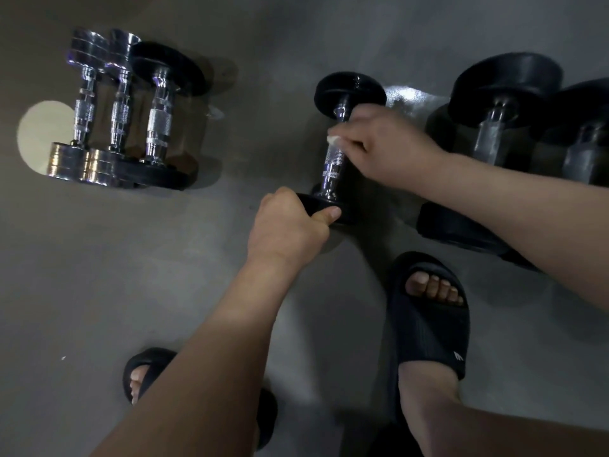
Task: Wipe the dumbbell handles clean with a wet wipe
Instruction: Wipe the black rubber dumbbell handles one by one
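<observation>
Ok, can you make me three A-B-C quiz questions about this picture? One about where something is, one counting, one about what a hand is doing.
1. Where is the white wipe?
A) on the floor
B) on the middle dumbbell's handle, under the right hand
C) on a slipper

2. How many dumbbells are in the group at far left?
A) one
B) five
C) three

3. What is the left hand doing?
A) gripping the near black plate
B) hanging open
C) holding a bottle

Answers:
1 B, white shows at the right hand's fingers on the handle.
2 C, two chrome, one black-plated.
3 A, fingers and thumb curl round the plate's edge.
</observation>
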`<move>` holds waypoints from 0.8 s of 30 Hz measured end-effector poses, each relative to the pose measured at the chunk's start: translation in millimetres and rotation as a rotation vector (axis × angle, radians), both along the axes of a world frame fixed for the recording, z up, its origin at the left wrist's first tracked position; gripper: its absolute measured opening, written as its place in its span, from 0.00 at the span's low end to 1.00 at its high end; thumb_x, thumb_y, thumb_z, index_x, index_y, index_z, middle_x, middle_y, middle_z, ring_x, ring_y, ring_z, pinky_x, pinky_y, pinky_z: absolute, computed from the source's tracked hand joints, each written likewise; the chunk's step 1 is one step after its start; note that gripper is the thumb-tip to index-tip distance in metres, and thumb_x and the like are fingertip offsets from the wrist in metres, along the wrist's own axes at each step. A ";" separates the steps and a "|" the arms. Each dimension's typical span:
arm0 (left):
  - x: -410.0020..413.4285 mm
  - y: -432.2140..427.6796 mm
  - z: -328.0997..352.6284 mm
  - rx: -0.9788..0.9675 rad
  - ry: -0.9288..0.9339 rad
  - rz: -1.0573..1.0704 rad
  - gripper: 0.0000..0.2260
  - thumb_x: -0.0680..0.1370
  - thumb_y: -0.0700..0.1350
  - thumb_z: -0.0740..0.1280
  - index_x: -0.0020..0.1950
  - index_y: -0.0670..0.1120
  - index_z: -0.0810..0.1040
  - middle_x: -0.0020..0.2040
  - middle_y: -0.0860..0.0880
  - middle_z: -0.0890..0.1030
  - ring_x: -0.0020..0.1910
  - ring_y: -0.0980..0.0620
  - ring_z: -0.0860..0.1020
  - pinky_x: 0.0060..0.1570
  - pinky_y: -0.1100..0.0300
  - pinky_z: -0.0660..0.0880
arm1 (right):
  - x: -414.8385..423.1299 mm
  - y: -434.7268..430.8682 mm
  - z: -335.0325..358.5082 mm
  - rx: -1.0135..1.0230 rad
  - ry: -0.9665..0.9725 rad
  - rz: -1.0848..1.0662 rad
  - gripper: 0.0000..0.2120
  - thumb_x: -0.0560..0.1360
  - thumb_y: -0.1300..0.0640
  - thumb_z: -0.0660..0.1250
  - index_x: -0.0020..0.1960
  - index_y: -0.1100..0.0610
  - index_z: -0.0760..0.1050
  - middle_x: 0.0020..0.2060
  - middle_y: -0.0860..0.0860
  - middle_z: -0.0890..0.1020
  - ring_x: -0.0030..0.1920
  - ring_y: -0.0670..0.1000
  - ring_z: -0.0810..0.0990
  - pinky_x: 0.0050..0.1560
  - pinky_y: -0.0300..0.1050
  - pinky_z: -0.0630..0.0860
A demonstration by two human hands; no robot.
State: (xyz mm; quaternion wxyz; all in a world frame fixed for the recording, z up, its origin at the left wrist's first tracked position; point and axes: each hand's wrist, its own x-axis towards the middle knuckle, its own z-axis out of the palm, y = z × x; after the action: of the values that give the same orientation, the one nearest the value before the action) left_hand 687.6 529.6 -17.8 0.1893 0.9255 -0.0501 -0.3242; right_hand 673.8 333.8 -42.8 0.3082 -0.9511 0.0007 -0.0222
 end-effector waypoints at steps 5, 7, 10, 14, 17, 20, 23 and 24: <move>0.0 -0.4 -0.7 0.014 0.000 -0.017 0.28 0.72 0.63 0.74 0.60 0.43 0.77 0.55 0.44 0.80 0.56 0.42 0.79 0.52 0.52 0.76 | -21.8 11.4 0.7 0.053 -0.007 0.274 0.09 0.80 0.58 0.67 0.54 0.60 0.84 0.43 0.56 0.81 0.42 0.53 0.79 0.45 0.43 0.77; 0.4 -0.5 0.0 0.023 0.001 -0.016 0.28 0.72 0.63 0.73 0.61 0.43 0.77 0.55 0.44 0.80 0.56 0.42 0.79 0.52 0.52 0.76 | -20.9 4.5 2.5 0.046 0.033 0.324 0.10 0.79 0.57 0.68 0.56 0.58 0.85 0.43 0.55 0.81 0.43 0.50 0.78 0.46 0.37 0.72; 1.0 0.8 -1.7 0.023 0.008 -0.006 0.28 0.71 0.65 0.73 0.59 0.45 0.78 0.54 0.45 0.81 0.54 0.43 0.79 0.52 0.50 0.78 | -6.4 -11.0 1.3 0.071 0.014 0.090 0.14 0.80 0.51 0.65 0.57 0.57 0.85 0.43 0.55 0.81 0.44 0.54 0.80 0.47 0.41 0.73; 0.9 0.1 -1.0 0.026 0.023 -0.003 0.28 0.70 0.65 0.73 0.59 0.45 0.78 0.53 0.45 0.81 0.54 0.42 0.80 0.52 0.51 0.77 | -18.7 0.7 -2.5 0.033 -0.017 0.264 0.13 0.80 0.55 0.64 0.56 0.58 0.85 0.43 0.55 0.82 0.43 0.53 0.80 0.45 0.39 0.72; 2.2 1.1 -0.9 0.028 0.035 -0.001 0.29 0.71 0.65 0.73 0.60 0.44 0.78 0.54 0.44 0.81 0.55 0.43 0.79 0.51 0.53 0.76 | -21.7 0.8 0.6 0.017 0.045 0.432 0.11 0.79 0.58 0.65 0.56 0.60 0.85 0.42 0.56 0.81 0.42 0.50 0.76 0.43 0.38 0.69; 3.1 0.7 1.4 0.021 0.054 0.012 0.33 0.64 0.70 0.68 0.57 0.47 0.80 0.51 0.46 0.82 0.53 0.44 0.81 0.53 0.51 0.78 | -5.4 -12.5 -0.8 0.072 0.007 0.144 0.11 0.80 0.55 0.67 0.56 0.57 0.85 0.42 0.56 0.81 0.44 0.50 0.78 0.46 0.34 0.66; 2.7 -1.7 5.8 0.021 0.065 0.011 0.33 0.64 0.70 0.67 0.57 0.46 0.80 0.51 0.46 0.82 0.53 0.44 0.80 0.54 0.50 0.79 | -8.9 -8.5 -6.6 0.046 -0.022 0.064 0.13 0.80 0.53 0.65 0.56 0.57 0.85 0.42 0.55 0.81 0.43 0.53 0.79 0.45 0.36 0.67; 2.5 -1.7 6.1 0.023 0.067 0.010 0.33 0.65 0.69 0.68 0.58 0.46 0.79 0.52 0.45 0.82 0.53 0.44 0.80 0.54 0.50 0.78 | -13.2 -4.9 -6.4 0.049 -0.026 0.116 0.14 0.80 0.53 0.64 0.56 0.58 0.85 0.43 0.55 0.81 0.44 0.51 0.79 0.46 0.36 0.68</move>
State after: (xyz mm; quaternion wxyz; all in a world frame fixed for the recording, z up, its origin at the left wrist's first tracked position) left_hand 690.2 527.9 -11.7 0.1817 0.9166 -0.0355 -0.3545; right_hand 660.6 328.8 -49.2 0.3322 -0.9413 -0.0581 -0.0167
